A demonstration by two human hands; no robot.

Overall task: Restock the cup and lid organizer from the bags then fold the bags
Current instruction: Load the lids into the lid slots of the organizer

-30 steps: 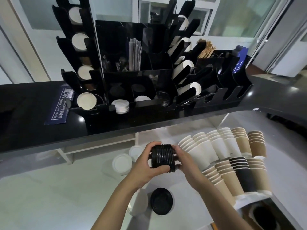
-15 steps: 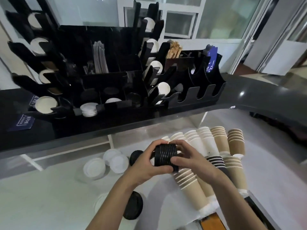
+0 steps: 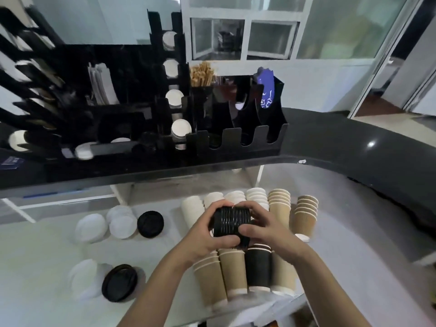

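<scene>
Stack of black lids (image 3: 232, 222): held sideways in mid-air above the rows of cups, over the white tabletop (image 3: 42, 260), edges of the lids seen as ridges.
Left hand (image 3: 207, 234): wrapped round the left end of the stack, thumb across the front, fingers curled over the top.
Right hand (image 3: 262, 224): clamped on the right end, thumb pressed on the lower front, fingers curled over the top; the two hands are closed in on the stack from both sides.
Cups (image 3: 232, 272): laid down in nested rows under the hands; white ones at the back, brown ones at the right and front, one black row (image 3: 258, 267) among the brown.
Loose lids: white lids (image 3: 122, 221) and a black lid (image 3: 150, 223) are seen lying left of the hands; another black lid (image 3: 119, 282) is propped beside more white ones nearer the front edge.
Organizer (image 3: 151, 109): set on the dark counter (image 3: 330, 147) behind, well apart from the hands; white cup bottoms are shown in its upright slots, wooden stirrers (image 3: 201, 74) standing at the top, a blue packet (image 3: 266, 90) at its right end.
</scene>
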